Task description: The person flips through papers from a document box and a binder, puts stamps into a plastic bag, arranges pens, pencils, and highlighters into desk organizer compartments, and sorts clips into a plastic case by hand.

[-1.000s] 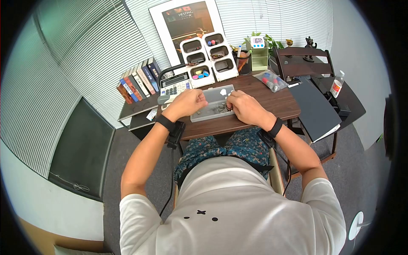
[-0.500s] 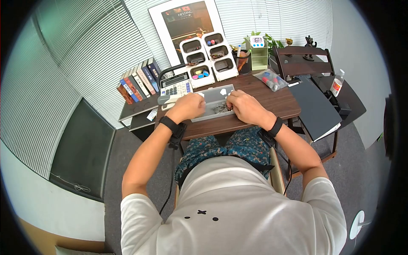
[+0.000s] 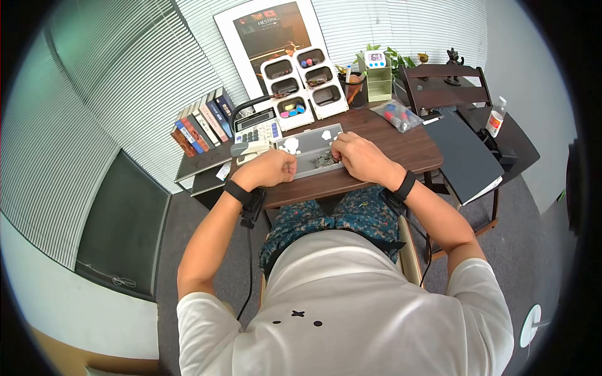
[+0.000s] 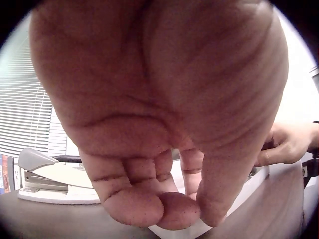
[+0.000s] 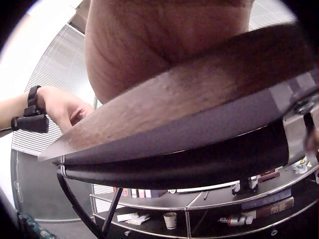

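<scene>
A shallow grey plastic case (image 3: 307,168) lies on the brown desk, its lid (image 3: 308,143) folded back and marked with white cloud shapes. Small metal pieces (image 3: 324,160) sit inside, toward the right end. My left hand (image 3: 271,169) is at the case's left end, thumb and curled fingertips right at its edge. The left wrist view shows those fingertips (image 4: 180,211) close together, with the pale case wall behind. With bent fingers my right hand (image 3: 365,160) grips the right end; its fingertips are hidden, and the desk edge blocks them in the right wrist view.
Left of the case are a stapler (image 3: 251,150) and a calculator (image 3: 258,133). White bins (image 3: 286,86) stand behind, beside a pen holder (image 3: 355,94). A clear bag (image 3: 398,117) lies at the right. A black folder (image 3: 464,156) and bottle (image 3: 496,118) are farther right.
My left hand has moved from over the case down and left to its left end, uncovering more white cloud marks on the lid. My right hand has stayed at the right end.
</scene>
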`<state>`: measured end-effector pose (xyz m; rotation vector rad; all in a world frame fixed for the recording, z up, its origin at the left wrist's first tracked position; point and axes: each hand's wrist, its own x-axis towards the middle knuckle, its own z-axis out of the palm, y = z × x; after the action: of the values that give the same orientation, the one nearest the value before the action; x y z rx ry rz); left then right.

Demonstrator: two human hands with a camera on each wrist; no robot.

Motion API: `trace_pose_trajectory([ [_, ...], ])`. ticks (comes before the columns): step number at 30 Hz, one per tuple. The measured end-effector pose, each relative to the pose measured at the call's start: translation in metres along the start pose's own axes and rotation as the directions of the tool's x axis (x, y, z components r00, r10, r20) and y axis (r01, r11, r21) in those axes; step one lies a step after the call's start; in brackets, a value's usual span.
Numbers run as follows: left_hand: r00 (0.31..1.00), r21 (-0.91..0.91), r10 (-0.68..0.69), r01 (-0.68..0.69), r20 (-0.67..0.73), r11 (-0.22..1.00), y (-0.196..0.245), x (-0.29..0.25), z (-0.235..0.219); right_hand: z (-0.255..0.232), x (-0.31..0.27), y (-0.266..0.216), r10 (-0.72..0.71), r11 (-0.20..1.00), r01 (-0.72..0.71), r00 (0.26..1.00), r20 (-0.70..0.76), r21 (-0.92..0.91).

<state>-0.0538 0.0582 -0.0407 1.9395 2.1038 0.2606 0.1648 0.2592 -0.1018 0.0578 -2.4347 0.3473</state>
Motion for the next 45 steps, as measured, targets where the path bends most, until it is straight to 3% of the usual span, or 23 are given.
trace_pose_trajectory([
  [5,0.998,0.002,-0.046,0.046,0.036,0.999,0.006,-0.004,-0.002,0.000,0.000,-0.001,-0.001,1.000,0.001,1.000,-0.002,-0.001],
  [11,1.000,-0.012,0.005,-0.005,0.031,1.000,0.004,-0.009,-0.005,0.000,0.000,-0.001,-0.002,1.000,0.002,1.000,-0.009,0.001],
  [17,0.999,-0.115,-0.036,0.041,0.039,0.993,0.002,-0.011,-0.003,-0.001,0.000,-0.003,0.007,1.000,-0.007,1.000,-0.003,0.003],
  [32,0.998,-0.099,-0.023,0.017,-0.058,0.995,0.010,-0.023,-0.008,0.003,-0.003,0.002,0.015,1.000,-0.015,1.000,0.001,-0.006],
  [35,0.998,-0.202,-0.049,0.039,-0.042,0.979,0.004,-0.017,-0.009,0.003,-0.003,0.001,0.007,1.000,-0.007,1.000,-0.008,-0.009],
  [38,0.988,-0.176,0.003,-0.031,-0.156,0.984,0.016,-0.003,-0.007,0.002,-0.002,0.000,0.004,1.000,-0.004,1.000,-0.006,-0.006],
  [40,0.951,-0.411,0.019,-0.151,-0.308,0.899,0.041,0.007,-0.005,0.001,-0.002,-0.001,0.016,1.000,-0.016,1.000,-0.001,-0.008],
  [41,0.952,-0.410,0.019,-0.150,-0.307,0.900,0.042,0.009,-0.005,0.001,-0.001,-0.001,0.017,1.000,-0.017,1.000,-0.001,-0.008],
  [43,0.917,-0.136,0.072,-0.135,-0.392,0.982,0.043,0.012,-0.003,0.000,-0.002,0.000,-0.005,1.000,0.005,1.000,-0.009,-0.004],
  [44,0.919,-0.137,0.071,-0.134,-0.388,0.981,0.041,0.014,0.000,0.000,-0.003,0.001,0.000,1.000,0.000,1.000,-0.009,-0.002],
  [45,0.960,-0.110,0.062,-0.095,-0.274,0.989,0.035,0.015,0.004,0.001,-0.003,0.002,0.004,1.000,-0.004,1.000,-0.002,0.003],
])
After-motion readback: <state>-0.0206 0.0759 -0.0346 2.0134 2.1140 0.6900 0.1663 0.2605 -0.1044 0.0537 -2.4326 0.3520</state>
